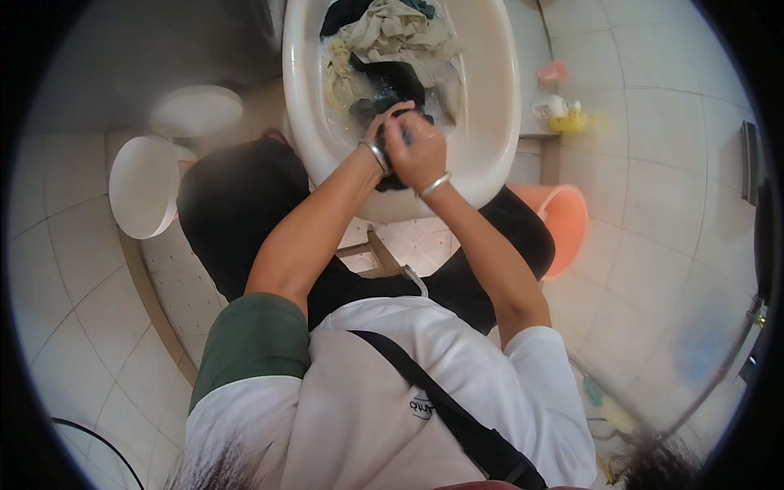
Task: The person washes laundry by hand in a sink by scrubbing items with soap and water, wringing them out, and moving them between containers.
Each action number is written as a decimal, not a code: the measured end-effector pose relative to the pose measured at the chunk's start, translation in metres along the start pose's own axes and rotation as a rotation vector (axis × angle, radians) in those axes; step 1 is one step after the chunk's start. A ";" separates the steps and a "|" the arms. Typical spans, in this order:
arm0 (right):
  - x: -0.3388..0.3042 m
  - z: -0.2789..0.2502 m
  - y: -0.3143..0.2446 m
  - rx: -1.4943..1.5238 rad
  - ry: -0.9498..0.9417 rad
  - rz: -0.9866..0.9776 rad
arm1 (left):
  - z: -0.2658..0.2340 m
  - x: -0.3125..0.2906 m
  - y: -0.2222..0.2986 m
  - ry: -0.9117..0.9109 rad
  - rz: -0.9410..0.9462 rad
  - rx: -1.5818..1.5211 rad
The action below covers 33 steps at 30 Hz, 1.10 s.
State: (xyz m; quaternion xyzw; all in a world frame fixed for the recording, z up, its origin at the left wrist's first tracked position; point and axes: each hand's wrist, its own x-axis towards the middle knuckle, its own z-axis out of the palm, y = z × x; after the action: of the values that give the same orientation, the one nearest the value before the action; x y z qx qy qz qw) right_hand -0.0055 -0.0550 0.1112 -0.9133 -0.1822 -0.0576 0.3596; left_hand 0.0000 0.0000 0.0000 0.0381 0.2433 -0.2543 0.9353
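Note:
A white oval tub stands in front of me, with soapy water and wet clothes inside. Over its near end, my left hand and my right hand are pressed together, both closed on a bunched black cloth. Part of that cloth pokes out below my fists; the rest is hidden between them. Just beyond, more black fabric lies in the water; whether it belongs to the same piece I cannot tell. Farther in lie a beige garment and, by the left wall, a pale yellow cloth.
To the right of the tub stands an orange-pink bucket. Beyond it are a small pink container and a yellow bottle. At left are two white round vessels. My knees flank the tub's near end; tiled walls stand close.

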 end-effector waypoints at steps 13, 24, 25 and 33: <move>0.069 -0.011 0.081 0.642 -0.605 0.757 | 0.055 -0.010 0.028 0.295 0.726 1.138; 0.068 -0.005 0.048 0.271 -0.350 0.141 | 0.050 -0.013 0.060 0.333 0.149 0.200; 0.061 0.000 0.035 0.242 -0.313 0.051 | 0.049 -0.016 0.066 0.238 0.191 0.160; 0.036 0.028 -0.009 0.000 -0.056 -0.115 | 0.018 0.018 0.072 0.175 0.041 0.209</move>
State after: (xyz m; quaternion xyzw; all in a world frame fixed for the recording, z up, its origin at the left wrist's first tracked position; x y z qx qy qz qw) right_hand 0.0234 -0.0195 0.1049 -0.9027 -0.2441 -0.0528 0.3504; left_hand 0.0568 0.0512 0.0034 0.1623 0.2951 -0.2550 0.9064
